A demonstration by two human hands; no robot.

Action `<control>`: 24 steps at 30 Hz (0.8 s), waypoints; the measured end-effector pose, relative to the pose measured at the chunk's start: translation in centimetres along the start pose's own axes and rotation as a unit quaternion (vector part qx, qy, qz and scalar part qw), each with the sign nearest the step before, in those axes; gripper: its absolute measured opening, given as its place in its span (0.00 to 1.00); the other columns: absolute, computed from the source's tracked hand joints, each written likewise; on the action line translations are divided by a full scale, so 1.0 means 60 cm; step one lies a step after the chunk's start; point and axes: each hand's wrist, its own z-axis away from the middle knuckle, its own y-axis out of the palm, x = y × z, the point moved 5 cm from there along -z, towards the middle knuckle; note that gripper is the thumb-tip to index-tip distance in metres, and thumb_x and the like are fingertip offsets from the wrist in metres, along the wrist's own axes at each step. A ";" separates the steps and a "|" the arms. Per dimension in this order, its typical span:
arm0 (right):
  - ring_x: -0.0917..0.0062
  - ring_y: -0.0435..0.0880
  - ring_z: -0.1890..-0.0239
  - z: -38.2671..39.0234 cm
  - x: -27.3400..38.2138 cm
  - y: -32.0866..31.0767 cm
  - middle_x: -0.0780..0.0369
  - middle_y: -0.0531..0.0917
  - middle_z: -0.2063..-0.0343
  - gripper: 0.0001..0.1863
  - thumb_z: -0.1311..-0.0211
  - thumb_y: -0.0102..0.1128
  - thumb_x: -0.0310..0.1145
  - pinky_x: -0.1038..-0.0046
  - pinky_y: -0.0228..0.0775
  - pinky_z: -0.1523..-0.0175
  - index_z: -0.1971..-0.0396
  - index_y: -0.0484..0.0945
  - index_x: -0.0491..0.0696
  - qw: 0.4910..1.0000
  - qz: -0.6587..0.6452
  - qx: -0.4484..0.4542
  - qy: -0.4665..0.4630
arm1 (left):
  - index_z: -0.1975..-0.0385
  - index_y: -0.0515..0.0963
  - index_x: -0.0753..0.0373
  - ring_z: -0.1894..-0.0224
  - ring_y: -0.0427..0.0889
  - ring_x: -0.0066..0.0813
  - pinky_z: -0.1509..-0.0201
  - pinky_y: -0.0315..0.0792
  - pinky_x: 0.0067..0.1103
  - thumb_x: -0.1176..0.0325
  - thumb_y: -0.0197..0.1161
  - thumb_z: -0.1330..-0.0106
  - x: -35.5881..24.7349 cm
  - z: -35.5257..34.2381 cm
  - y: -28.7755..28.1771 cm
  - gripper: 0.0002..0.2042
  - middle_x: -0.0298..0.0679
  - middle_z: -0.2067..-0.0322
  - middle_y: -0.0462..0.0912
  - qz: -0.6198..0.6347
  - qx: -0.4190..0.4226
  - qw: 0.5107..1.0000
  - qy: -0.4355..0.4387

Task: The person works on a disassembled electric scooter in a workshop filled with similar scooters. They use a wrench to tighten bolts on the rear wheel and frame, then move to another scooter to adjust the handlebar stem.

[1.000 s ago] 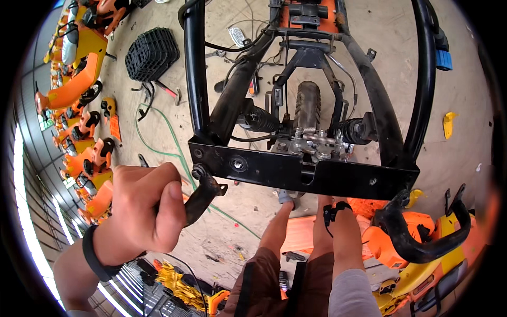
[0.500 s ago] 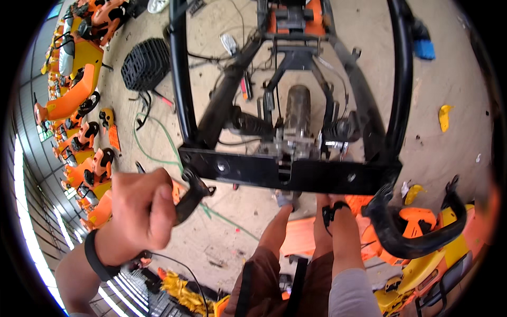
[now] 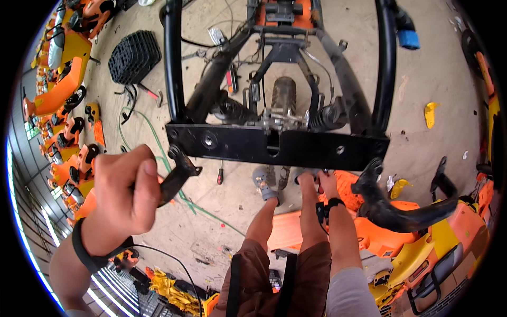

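A black metal frame of a small vehicle stands in front of me, with a flat black crossplate [image 3: 237, 145] across its near end. My left hand [image 3: 129, 190] is closed in a fist around a black curved tube [image 3: 177, 182] at the plate's left end. A similar curved tube [image 3: 417, 219] hangs at the right end. My right hand [image 3: 328, 185] reaches down beyond my right knee, just under the plate's lower edge. Its fingers are curled around something small and reddish that I cannot make out. Behind the plate show a tyre [image 3: 284, 95], springs and metal parts.
A screwdriver [image 3: 219, 175] and a green hose [image 3: 185, 198] lie on the concrete floor. Farther left are a black rack [image 3: 134, 57] and a hammer [image 3: 154, 96]. Orange and yellow vehicle bodies line the left side, with more panels [image 3: 385, 235] at the right.
The view has shifted, so the frame sits slightly higher and farther left. My right hand, mostly hidden behind the plate before, now shows below it. My left hand keeps its grip on the tube.
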 end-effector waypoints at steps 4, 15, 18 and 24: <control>0.78 0.75 0.85 0.003 0.029 0.023 0.64 0.76 0.86 0.14 0.43 0.57 0.38 0.75 0.64 0.80 0.76 0.75 0.41 0.991 -0.030 -0.108 -0.073 | 0.88 0.61 0.65 0.94 0.57 0.32 0.86 0.50 0.24 0.72 0.45 0.40 0.003 0.009 -0.002 0.14 0.36 0.93 0.55 -0.016 0.000 1.000 -0.001; 0.77 0.70 0.87 0.042 0.012 0.049 0.63 0.71 0.87 0.14 0.49 0.58 0.39 0.73 0.65 0.83 0.82 0.71 0.44 0.874 -0.407 -0.193 0.183 | 0.88 0.59 0.65 0.93 0.58 0.28 0.86 0.49 0.23 0.69 0.47 0.37 -0.007 0.009 -0.006 0.16 0.36 0.94 0.57 -0.017 -0.013 0.998 -0.053; 0.77 0.69 0.89 0.048 0.017 -0.004 0.64 0.69 0.89 0.12 0.50 0.58 0.35 0.74 0.62 0.85 0.85 0.68 0.46 0.937 -0.300 -0.123 0.131 | 0.88 0.59 0.66 0.93 0.57 0.31 0.85 0.49 0.25 0.70 0.47 0.38 -0.006 0.002 -0.002 0.16 0.37 0.94 0.55 -0.020 -0.007 0.999 -0.048; 0.78 0.69 0.91 0.110 0.090 -0.107 0.65 0.69 0.87 0.11 0.49 0.58 0.34 0.74 0.63 0.86 0.82 0.68 0.46 0.998 -0.061 0.014 0.011 | 0.88 0.59 0.66 0.93 0.57 0.34 0.84 0.50 0.26 0.70 0.48 0.38 -0.002 0.013 -0.006 0.16 0.40 0.94 0.56 -0.036 -0.027 0.997 -0.061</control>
